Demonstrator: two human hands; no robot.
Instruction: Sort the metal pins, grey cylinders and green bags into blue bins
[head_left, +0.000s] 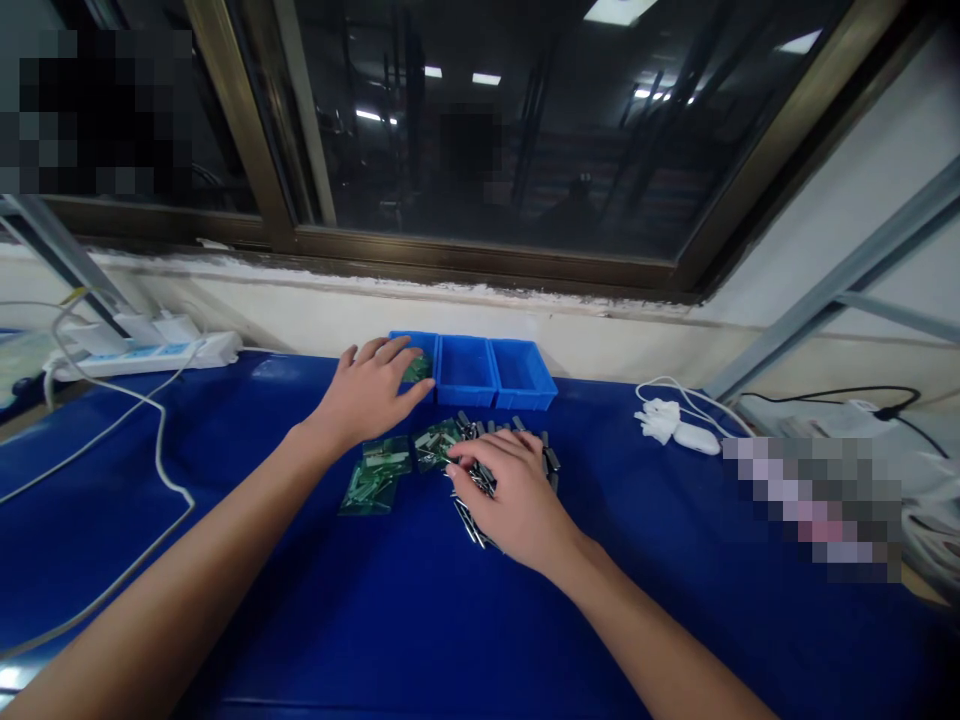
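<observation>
Beside right hand [514,495], silvery rods [467,524] slant nearward

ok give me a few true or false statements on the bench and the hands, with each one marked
1. Three blue plastic bins stand side by side on the blue tabletop. True.
2. The left hand is at the rightmost bin. False: the left hand is at the leftmost bin.
3. The right hand is over a pile of metal pieces. True.
4. All the metal pieces are inside the bins. False: a pile of them lies on the tabletop.
5. Green-tinted clear packets lie to the left of the pile. True.
6. The white power strip is right of the bins. False: the power strip is left of them.
</observation>
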